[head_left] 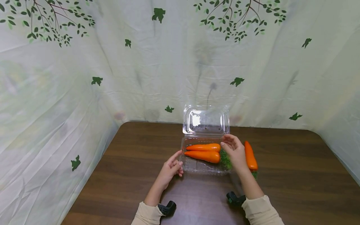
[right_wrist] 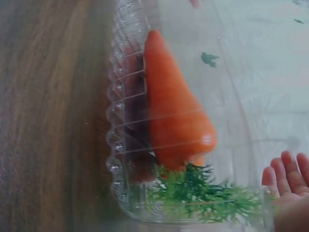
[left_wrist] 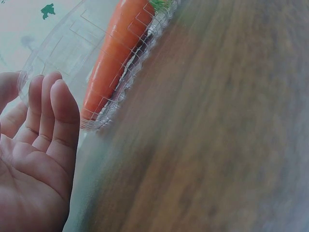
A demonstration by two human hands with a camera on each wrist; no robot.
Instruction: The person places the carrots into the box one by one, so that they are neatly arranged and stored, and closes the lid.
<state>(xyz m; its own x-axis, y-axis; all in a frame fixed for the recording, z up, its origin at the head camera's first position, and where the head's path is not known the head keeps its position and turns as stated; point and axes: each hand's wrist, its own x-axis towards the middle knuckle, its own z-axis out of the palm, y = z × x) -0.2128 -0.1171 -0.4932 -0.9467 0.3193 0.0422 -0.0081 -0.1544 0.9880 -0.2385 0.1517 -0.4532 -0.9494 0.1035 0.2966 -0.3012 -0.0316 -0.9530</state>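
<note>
A clear plastic clamshell box (head_left: 194, 168) lies on the table with its lid (head_left: 206, 120) raised at the back. Inside, two orange carrots (head_left: 203, 155) rest side by side, tips to the left and green tops (head_left: 226, 160) to the right. My left hand (head_left: 171, 167) is at the box's left side, its index finger reaching to the rim. Over the right end of the box is my right hand (head_left: 234, 151), fingers loosely bent near the back corner, holding nothing. The right wrist view shows a carrot (right_wrist: 174, 106) through the clear wall, with the right fingers (right_wrist: 289, 176) beyond the box.
A third carrot (head_left: 251, 157) lies on the brown wooden table (head_left: 292, 175), just right of my right forearm, which partly covers its green top. Behind the table hangs a pale curtain (head_left: 157, 68) with leaf prints. Black wrist cameras (head_left: 167, 208) sit at both cuffs.
</note>
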